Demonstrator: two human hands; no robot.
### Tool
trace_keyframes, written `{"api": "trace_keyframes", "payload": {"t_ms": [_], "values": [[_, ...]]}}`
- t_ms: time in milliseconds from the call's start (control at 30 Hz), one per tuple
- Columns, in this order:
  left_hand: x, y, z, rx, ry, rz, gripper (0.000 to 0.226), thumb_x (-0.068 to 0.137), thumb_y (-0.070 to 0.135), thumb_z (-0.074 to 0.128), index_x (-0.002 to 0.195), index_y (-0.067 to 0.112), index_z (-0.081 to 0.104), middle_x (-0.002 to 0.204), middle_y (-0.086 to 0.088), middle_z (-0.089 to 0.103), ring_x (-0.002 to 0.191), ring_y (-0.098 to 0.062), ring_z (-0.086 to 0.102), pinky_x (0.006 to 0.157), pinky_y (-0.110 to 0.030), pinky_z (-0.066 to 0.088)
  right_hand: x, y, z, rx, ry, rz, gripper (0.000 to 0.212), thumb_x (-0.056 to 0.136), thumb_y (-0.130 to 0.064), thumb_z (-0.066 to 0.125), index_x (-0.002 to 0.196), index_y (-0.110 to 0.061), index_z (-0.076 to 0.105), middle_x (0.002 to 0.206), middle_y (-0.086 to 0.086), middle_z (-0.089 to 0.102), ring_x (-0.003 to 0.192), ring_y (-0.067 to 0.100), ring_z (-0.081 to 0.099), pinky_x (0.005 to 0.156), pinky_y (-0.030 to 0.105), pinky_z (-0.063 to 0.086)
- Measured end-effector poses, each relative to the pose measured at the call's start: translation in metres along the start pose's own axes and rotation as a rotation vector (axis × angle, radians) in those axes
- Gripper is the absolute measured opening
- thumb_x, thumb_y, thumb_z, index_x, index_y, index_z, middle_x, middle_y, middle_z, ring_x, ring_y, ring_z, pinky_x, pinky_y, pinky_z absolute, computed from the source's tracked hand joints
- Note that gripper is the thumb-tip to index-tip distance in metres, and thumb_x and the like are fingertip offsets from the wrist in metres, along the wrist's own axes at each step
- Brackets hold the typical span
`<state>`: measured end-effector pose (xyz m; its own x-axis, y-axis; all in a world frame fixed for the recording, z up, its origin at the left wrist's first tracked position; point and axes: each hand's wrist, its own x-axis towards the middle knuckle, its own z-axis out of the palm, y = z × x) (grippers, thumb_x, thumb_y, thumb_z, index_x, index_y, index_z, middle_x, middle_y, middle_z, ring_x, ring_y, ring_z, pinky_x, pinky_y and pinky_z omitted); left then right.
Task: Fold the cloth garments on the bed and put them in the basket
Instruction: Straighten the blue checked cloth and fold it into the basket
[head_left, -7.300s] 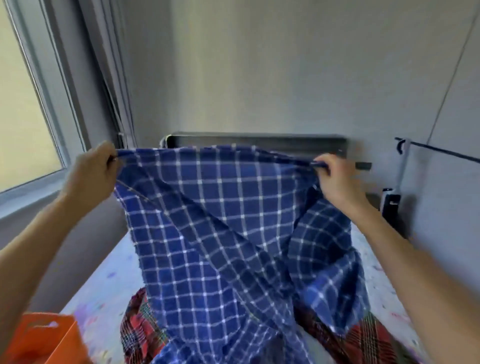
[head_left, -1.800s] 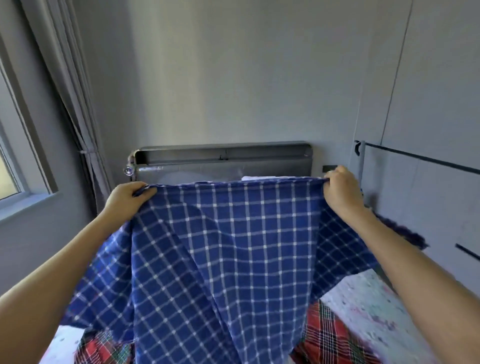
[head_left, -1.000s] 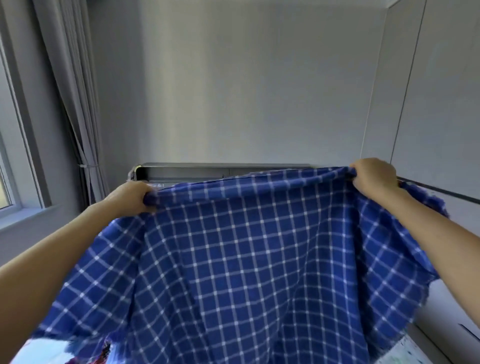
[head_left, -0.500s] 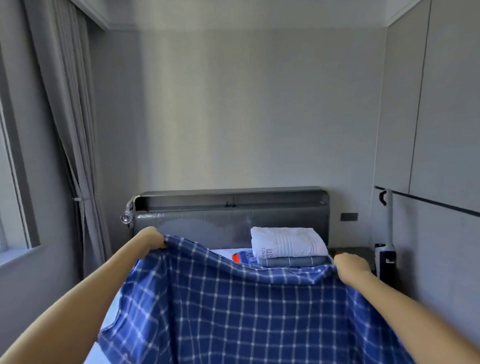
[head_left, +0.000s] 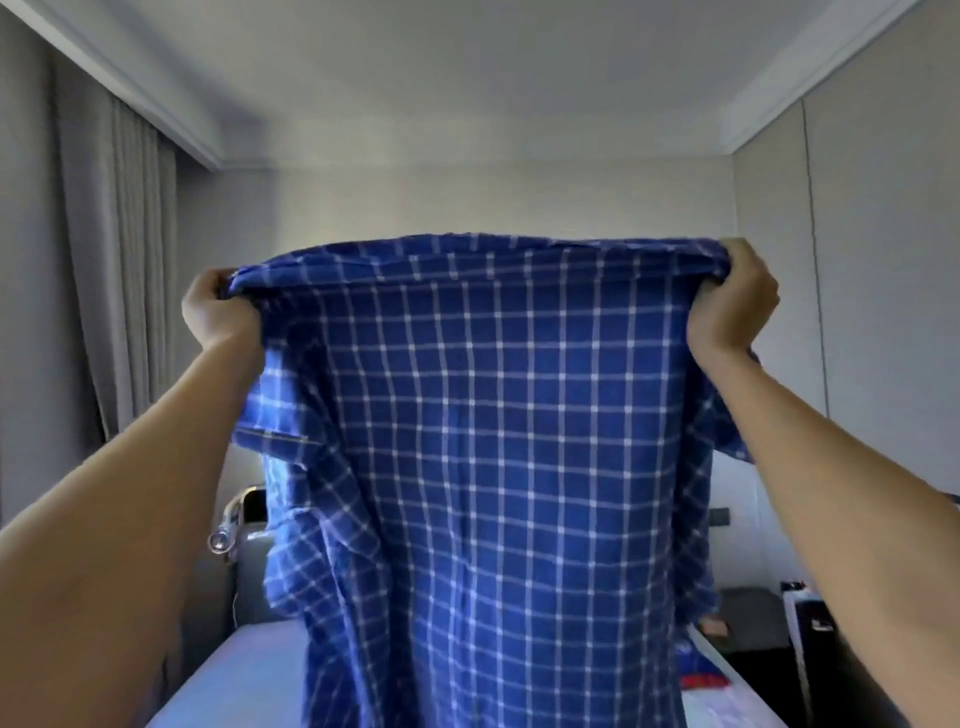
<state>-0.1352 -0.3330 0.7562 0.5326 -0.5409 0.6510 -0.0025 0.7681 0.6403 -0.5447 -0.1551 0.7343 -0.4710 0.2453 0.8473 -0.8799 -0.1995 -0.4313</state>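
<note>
A blue cloth with a white check pattern (head_left: 493, 441) hangs stretched in front of me, held up high at arm's length. My left hand (head_left: 218, 309) grips its upper left corner and my right hand (head_left: 730, 301) grips its upper right corner. The cloth falls straight down past the bottom of the view and hides most of the bed (head_left: 244, 670) behind it. The basket is out of view.
A grey headboard (head_left: 249, 566) with a small lamp shows at the cloth's left edge. Grey curtains (head_left: 119, 270) hang on the left, wardrobe panels (head_left: 883, 260) stand on the right. A dark bedside stand (head_left: 748, 618) and a bit of red-blue fabric (head_left: 701, 675) lie at lower right.
Both hands have swung the blue cloth up from low over the bed to high in front of me. The view has tilted up toward the ceiling. The folded pile by the headboard is now hidden.
</note>
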Motion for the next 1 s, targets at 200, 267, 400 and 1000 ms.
{"api": "trace_keyframes", "payload": {"t_ms": [200,267,400,1000], "values": [[-0.028,-0.022,-0.071,0.236,-0.114,0.021,0.038,0.069,-0.008,0.047,0.095,0.006,0.071,0.086,-0.016,0.067,0.079,-0.018,0.057,0.078,-0.039,0.053,-0.043,0.030,-0.062,-0.276,-0.237,-0.145,0.034,0.075,0.005,0.050,0.102,-0.004,0.067,0.095,0.021,0.068,0.081,0.040,0.062,0.061,0.032,0.035],[-0.057,-0.028,-0.099,0.335,-0.199,0.068,0.037,0.071,-0.012,0.048,0.095,0.005,0.071,0.087,-0.014,0.067,0.081,-0.018,0.057,0.079,-0.038,0.051,-0.068,0.046,-0.088,-0.316,-0.335,-0.153,0.028,0.075,0.004,0.052,0.097,-0.004,0.069,0.090,0.022,0.068,0.077,0.041,0.062,0.060,0.034,0.041],[-0.115,-0.035,-0.177,0.549,-0.382,0.131,0.028,0.076,-0.011,0.059,0.098,0.000,0.071,0.085,-0.009,0.065,0.083,-0.019,0.058,0.074,-0.031,0.043,-0.107,0.056,-0.159,-0.442,-0.727,-0.172,0.015,0.077,0.005,0.059,0.082,-0.005,0.069,0.081,0.019,0.068,0.075,0.038,0.062,0.057,0.033,0.042],[-0.337,-0.053,-0.454,1.391,-1.467,0.131,0.029,0.091,0.008,0.049,0.107,0.021,0.069,0.112,0.003,0.066,0.102,-0.020,0.059,0.087,-0.029,0.046,-0.341,0.026,-0.474,-0.946,-1.894,-0.086,0.027,0.087,-0.032,0.048,0.062,-0.026,0.040,0.078,-0.013,0.048,0.077,0.017,0.055,0.054,0.027,0.033]]}}
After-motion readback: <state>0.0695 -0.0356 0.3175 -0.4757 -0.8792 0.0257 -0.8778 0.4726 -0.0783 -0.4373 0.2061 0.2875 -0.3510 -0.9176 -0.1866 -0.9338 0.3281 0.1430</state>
